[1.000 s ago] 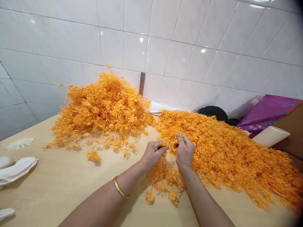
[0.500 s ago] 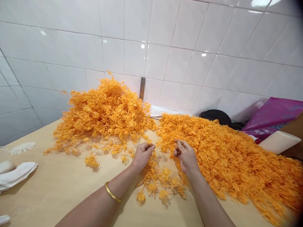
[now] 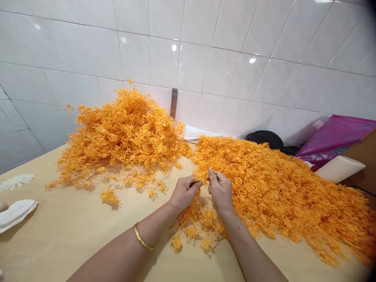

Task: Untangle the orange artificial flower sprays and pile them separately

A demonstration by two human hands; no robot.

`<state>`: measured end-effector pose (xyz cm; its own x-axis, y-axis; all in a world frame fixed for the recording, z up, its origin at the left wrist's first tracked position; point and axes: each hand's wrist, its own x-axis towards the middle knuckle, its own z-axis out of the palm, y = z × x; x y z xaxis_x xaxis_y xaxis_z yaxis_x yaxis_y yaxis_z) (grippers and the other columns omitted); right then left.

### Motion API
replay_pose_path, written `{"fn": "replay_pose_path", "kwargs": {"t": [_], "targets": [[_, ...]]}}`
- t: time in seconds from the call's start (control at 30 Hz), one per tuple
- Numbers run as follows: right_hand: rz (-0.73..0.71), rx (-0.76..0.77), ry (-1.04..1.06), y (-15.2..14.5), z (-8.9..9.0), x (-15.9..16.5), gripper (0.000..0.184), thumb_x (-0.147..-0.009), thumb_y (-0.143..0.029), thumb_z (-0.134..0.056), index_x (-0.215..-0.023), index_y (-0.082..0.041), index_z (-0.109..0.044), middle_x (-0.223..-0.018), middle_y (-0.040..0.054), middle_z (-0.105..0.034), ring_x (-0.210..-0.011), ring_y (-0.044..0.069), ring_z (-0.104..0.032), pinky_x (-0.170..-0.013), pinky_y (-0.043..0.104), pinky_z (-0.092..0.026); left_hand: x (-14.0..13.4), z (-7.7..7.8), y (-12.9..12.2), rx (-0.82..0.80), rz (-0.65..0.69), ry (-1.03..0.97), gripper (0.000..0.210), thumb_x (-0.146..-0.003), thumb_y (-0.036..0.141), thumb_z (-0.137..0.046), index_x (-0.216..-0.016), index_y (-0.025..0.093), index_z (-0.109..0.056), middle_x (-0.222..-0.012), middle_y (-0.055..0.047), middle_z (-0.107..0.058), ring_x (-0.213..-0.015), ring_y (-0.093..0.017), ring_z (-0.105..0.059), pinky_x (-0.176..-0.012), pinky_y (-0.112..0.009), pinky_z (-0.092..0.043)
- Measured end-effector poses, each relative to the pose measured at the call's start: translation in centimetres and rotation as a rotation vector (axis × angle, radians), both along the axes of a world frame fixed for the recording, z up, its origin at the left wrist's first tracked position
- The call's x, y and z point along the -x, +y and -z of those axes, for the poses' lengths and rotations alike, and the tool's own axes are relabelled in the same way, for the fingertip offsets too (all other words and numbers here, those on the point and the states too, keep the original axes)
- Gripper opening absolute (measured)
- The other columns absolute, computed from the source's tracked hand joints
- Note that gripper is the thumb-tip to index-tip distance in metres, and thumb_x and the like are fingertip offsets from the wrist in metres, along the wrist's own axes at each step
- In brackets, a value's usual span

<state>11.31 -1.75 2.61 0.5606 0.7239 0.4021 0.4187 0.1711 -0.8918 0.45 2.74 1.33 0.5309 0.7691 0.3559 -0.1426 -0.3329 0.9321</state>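
Flowers [image 3: 208, 221] are trailing onto the surface [image 3: 73, 227] below the left hand [image 3: 182, 192], whose fingers are pinching their upper end; the right hand [image 3: 221, 192] is hovering just beside, though whether its fingers are grasping anything cannot be told.

The left heap [image 3: 117, 137] and right heap [image 3: 279, 192] lie on the table [image 3: 88, 243]; behind these 2 stands the wall [image 3: 223, 29]. Sprigs [image 3: 190, 234] lie before the gap between them. The bag [image 3: 331, 135] sits behind the right heap.

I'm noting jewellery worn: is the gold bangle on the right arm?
No, the gold bangle circles the left arm; the right arm shows none.
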Motion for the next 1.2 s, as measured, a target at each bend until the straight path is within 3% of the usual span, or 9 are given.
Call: {"fn": "replay_pose_path", "kwargs": {"t": [0.17, 0.57, 0.7, 0.8, 0.87, 1.03, 1.2], "targets": [[0.132, -0.079, -0.011, 0.0, -0.2, 0.2, 0.039, -0.076, -0.050, -0.043, -0.051, -0.021, -0.034, -0.043, -0.0064, -0.031, -0.042, 0.008, -0.029, -0.041, 0.022, -0.024, -0.5, -0.7, -0.5, -0.002, 0.045, -0.027, 0.024, -0.074, 0.034, -0.048, -0.058, 0.015, -0.049, -0.053, 0.003, -0.037, -0.052, -0.008, -0.030, -0.050, -0.021, -0.026], [0.245, -0.064, -0.202, 0.0, -0.8, 0.5, 0.040, -0.080, -0.043, -0.040, -0.050, -0.020, -0.029, -0.044, -0.0059, -0.028, -0.044, 0.008, -0.025, -0.043, 0.023, -0.022, -0.4, -0.9, -0.5, -0.010, 0.098, -0.023, 0.026, -0.074, 0.033, -0.047, -0.056, 0.015, -0.042, -0.054, 0.003, -0.031, -0.053, -0.008, -0.027, -0.050, -0.022, -0.024], [0.208, -0.067, 0.022, 0.1, -1.1, -0.6, 0.038, -0.077, -0.046, -0.044, -0.052, -0.020, -0.033, -0.044, -0.0066, -0.030, -0.041, 0.008, -0.027, -0.040, 0.023, -0.024, -0.1, -0.6, -0.4, -0.003, 0.115, -0.058, 0.028, -0.073, 0.034, -0.049, -0.055, 0.015, -0.041, -0.053, 0.004, -0.032, -0.052, -0.007, -0.027, -0.050, -0.022, -0.023], [0.309, -0.113, 0.361, -0.4, -1.8, -3.1, 0.032, -0.077, -0.046, -0.042, -0.058, -0.020, -0.039, -0.044, -0.0070, -0.034, -0.037, 0.008, -0.031, -0.038, 0.023, -0.028, 0.4, -0.1, -0.2, 0.051, 0.070, -0.059, 0.031, -0.071, 0.034, -0.053, -0.051, 0.015, -0.038, -0.049, 0.005, -0.029, -0.048, -0.006, -0.025, -0.047, -0.022, -0.020], [0.385, -0.180, 0.452, -0.8, -2.0, -4.4, 0.030, -0.077, -0.044, -0.043, -0.059, -0.020, -0.039, -0.044, -0.0081, -0.031, -0.035, 0.007, -0.029, -0.035, 0.022, -0.027, 0.6, 0.2, 0.0, 0.125, 0.038, -0.087, 0.031, -0.068, 0.035, -0.055, -0.050, 0.015, -0.040, -0.047, 0.005, -0.029, -0.046, -0.005, -0.024, -0.046, -0.022, -0.019], [-0.033, -0.060, 0.326, -0.6, -1.4, -3.4, 0.026, -0.073, -0.041, -0.052, -0.086, -0.018, -0.052, -0.054, -0.0054, -0.044, -0.041, 0.007, -0.039, -0.039, 0.021, -0.032, 0.6, 0.2, 0.2, 0.370, 0.026, -0.120, 0.025, -0.063, 0.036, -0.060, -0.057, 0.013, -0.053, -0.041, 0.005, -0.035, -0.040, -0.005, -0.029, -0.043, -0.021, -0.020], [-0.364, 0.091, 0.331, -0.2, -0.7, -1.3, 0.034, -0.074, -0.047, -0.051, -0.090, -0.016, -0.052, -0.051, -0.0079, -0.033, -0.040, 0.005, -0.032, -0.041, 0.020, -0.028, 0.6, -0.2, 0.4, 0.511, -0.045, -0.194, 0.022, -0.059, 0.032, -0.065, -0.058, 0.012, -0.057, -0.046, 0.003, -0.044, -0.040, -0.004, -0.034, -0.042, -0.019, -0.026]]}}
